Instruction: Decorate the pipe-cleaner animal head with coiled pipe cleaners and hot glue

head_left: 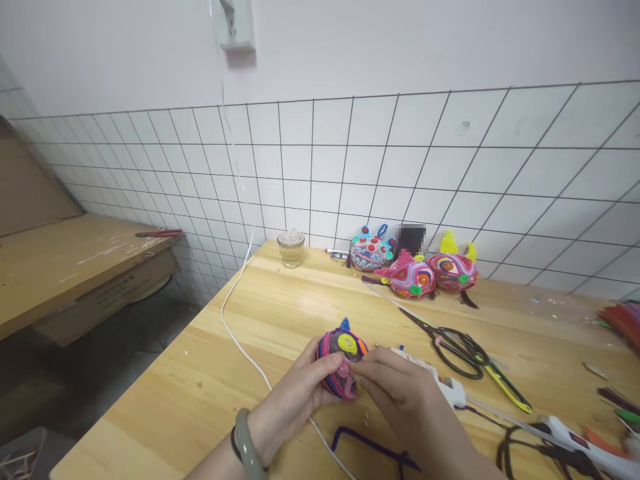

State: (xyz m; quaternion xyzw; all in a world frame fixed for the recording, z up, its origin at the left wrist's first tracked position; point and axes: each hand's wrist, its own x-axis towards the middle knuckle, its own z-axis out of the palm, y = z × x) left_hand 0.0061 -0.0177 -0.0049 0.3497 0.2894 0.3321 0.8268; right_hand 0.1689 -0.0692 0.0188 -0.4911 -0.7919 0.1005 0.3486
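striped ball (pixel 342 360) clasped between both hands (pixel 350 393) above table (pixel 200 373).

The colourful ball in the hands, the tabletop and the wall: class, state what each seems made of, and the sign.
Ball: probably coiled fuzzy pipe cleaners, matte; striped bands and spirals show. Tabletop: pale wood, smooth, lightly glossy; grain and plank joints. Wall: likely white ceramic tiles, faint sheen; dark grid lines.

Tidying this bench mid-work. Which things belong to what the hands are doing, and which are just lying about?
In hand: colourful figure, gripped by left hand and right hand; probably the glue gun beside the right hand.
Lying about: scissors, three finished figures, glass jar, white cable, purple pipe cleaner.
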